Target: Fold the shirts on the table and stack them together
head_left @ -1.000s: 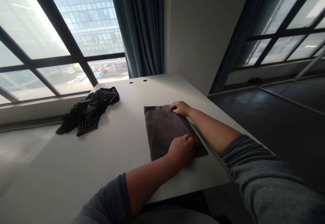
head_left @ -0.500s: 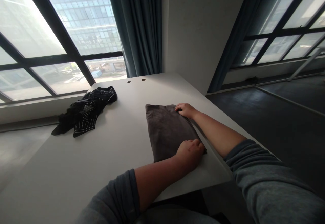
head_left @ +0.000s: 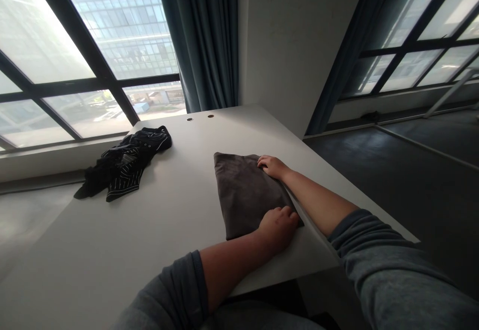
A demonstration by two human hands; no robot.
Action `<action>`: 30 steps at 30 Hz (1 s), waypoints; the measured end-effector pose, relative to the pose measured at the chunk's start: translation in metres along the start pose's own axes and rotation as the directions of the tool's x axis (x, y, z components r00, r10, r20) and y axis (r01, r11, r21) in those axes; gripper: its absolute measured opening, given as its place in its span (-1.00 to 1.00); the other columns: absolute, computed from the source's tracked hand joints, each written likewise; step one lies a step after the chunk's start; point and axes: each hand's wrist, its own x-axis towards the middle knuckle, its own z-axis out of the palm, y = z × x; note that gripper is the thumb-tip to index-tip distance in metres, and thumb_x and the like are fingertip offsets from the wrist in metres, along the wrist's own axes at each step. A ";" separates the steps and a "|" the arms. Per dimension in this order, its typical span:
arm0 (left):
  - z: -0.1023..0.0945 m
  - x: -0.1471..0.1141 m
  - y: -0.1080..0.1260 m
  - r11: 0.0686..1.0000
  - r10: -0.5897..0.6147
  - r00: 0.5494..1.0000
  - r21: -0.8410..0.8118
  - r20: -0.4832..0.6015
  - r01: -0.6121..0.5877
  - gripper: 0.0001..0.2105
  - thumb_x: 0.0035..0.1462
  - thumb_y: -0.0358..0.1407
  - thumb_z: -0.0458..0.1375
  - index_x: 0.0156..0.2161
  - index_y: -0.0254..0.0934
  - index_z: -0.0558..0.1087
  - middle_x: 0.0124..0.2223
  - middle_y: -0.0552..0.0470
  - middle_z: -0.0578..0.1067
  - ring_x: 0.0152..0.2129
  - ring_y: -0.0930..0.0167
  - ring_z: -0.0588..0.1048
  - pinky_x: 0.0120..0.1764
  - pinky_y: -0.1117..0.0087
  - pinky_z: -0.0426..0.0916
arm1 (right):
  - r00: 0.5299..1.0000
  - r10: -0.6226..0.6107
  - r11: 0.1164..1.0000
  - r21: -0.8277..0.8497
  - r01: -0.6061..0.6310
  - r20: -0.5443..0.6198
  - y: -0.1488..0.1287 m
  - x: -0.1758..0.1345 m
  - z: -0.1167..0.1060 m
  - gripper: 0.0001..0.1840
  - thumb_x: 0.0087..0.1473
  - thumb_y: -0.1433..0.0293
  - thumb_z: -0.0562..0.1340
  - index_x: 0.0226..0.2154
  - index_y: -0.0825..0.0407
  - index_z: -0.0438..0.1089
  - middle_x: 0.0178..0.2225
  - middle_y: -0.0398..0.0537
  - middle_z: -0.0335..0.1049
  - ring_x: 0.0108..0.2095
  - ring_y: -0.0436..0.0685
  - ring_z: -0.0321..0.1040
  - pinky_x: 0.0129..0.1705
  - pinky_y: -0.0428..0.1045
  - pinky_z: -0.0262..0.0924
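Note:
A folded grey-brown cloth [head_left: 247, 190] lies flat on the white table in front of me; its exact kind does not show. My left hand [head_left: 279, 227] is closed at the cloth's near right corner, with the fingers curled over the edge. Farther off, my right hand [head_left: 272, 166] grips the far right part of the same edge, fingertips bent onto the fabric. Part of the right edge is covered by my hands, and my left hand hides the near corner.
A crumpled black garment with white lines [head_left: 130, 160] lies at the table's left, near the window. The white table [head_left: 179, 220] has two cable holes at its far edge. A blue curtain [head_left: 209, 40] and a wall stand behind. Dark floor [head_left: 374, 175] is to the right.
Both hands have shifted slightly left. The cloth's right edge has moved a little inward with them, and the dark corner beside my left hand shows more.

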 end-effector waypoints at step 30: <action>-0.107 -0.318 -0.095 0.334 -0.923 0.305 -0.093 -0.235 0.938 -0.92 0.22 -0.27 -0.03 -0.33 -0.13 0.21 -0.33 0.00 0.51 -0.36 0.26 0.52 -0.31 0.30 0.26 | 0.842 -0.473 0.874 0.263 0.410 0.259 -0.306 0.175 0.175 -0.37 0.02 0.66 0.24 0.16 0.10 0.54 0.30 0.13 0.41 0.33 0.29 0.31 0.42 0.11 0.15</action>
